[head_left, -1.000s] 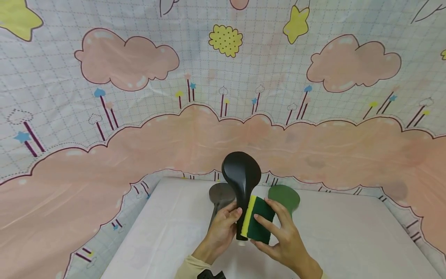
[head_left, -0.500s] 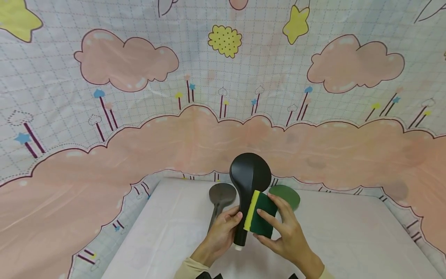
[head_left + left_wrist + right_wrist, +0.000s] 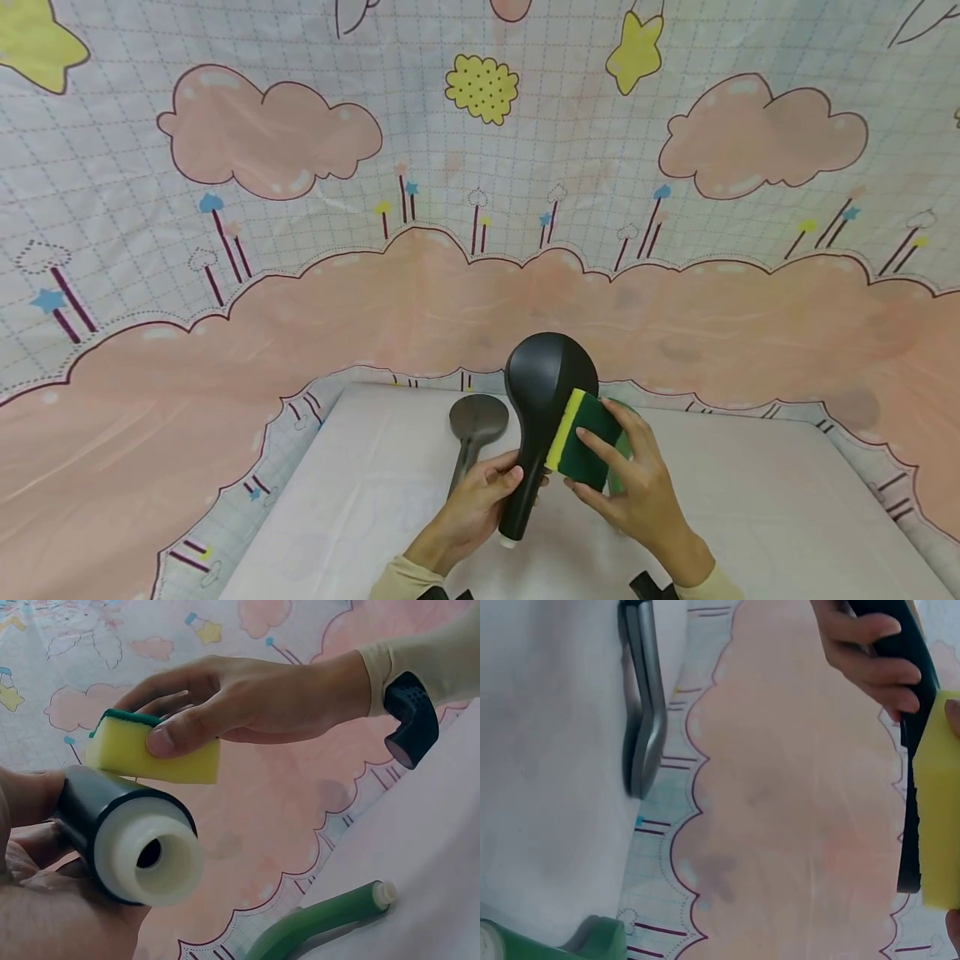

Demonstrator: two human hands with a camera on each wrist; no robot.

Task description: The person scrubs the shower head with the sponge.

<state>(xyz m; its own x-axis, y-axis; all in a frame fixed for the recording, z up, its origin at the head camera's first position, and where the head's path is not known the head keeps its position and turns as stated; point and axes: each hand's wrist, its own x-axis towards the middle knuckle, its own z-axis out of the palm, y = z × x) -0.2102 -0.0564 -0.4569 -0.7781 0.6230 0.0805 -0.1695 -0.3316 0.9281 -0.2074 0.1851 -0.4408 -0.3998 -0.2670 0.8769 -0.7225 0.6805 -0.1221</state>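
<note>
A black handheld shower head (image 3: 542,375) is held up, its round head at the top and its handle slanting down to the left. My left hand (image 3: 474,507) grips the handle, and a pale connector end (image 3: 169,859) faces the camera in the left wrist view. In my right hand (image 3: 647,487) is a sponge (image 3: 588,446) with a yellow side and a dark green scouring side, pinched between thumb and fingers. The yellow side faces the shower head and lies against the upper handle, just below the round head.
On the white table (image 3: 315,517) a grey shower head (image 3: 478,417) lies behind my left hand. A green shower head (image 3: 322,922) lies on the right, mostly hidden by my right hand in the head view. A patterned cloth (image 3: 480,308) hangs behind the table.
The sponge has moved up along the handle towards the round head, with my right hand shifting up and right. The black shower head has moved right and tilted that way.
</note>
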